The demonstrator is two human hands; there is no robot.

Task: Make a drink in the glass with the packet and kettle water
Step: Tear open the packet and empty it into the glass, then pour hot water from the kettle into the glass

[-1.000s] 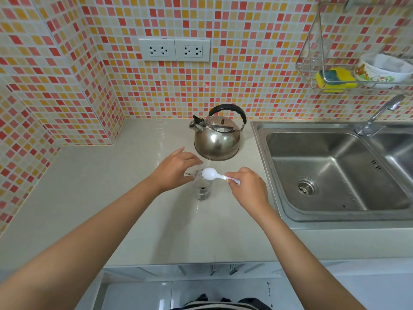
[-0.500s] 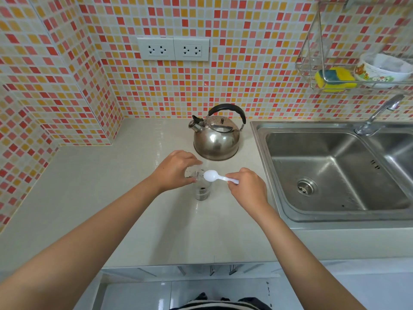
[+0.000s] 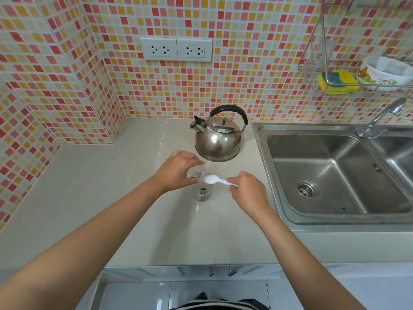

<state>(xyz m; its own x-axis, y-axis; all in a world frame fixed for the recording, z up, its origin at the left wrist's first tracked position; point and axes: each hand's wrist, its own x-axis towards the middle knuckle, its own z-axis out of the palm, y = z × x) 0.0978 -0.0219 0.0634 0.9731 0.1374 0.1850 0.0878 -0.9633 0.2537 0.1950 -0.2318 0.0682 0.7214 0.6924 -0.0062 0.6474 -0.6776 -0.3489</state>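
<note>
A clear glass (image 3: 202, 189) stands upright on the pale counter (image 3: 93, 198), just in front of the steel kettle (image 3: 218, 139) and a little to its left, with something dark lying at its bottom. The left hand (image 3: 176, 172) is over the glass's rim from the left, fingers curled down around the top, and it seems to pinch a small, crumpled, partly clear packet (image 3: 194, 173) at the mouth of the glass; how much of the grip falls on the glass itself and how much on the packet, I cannot tell. The right hand (image 3: 248, 191) is on the glass's right side, fingers closed on the handle of a white plastic spoon (image 3: 215, 179), whose bowl is held level just over the rim, close to the left hand's fingertips. The kettle, black handle upright and spout pointing left, sits near the tiled wall behind the glass, apart from both hands. To the kettle's right lies the steel sink (image 3: 335, 175), with its tap (image 3: 380, 117) at the far corner. Above the sink a wire rack (image 3: 317, 70) on the wall holds a yellow sponge (image 3: 338, 82) and a patterned bowl (image 3: 382, 74). Two white sockets (image 3: 176, 49) are set in the mosaic above the kettle.
</note>
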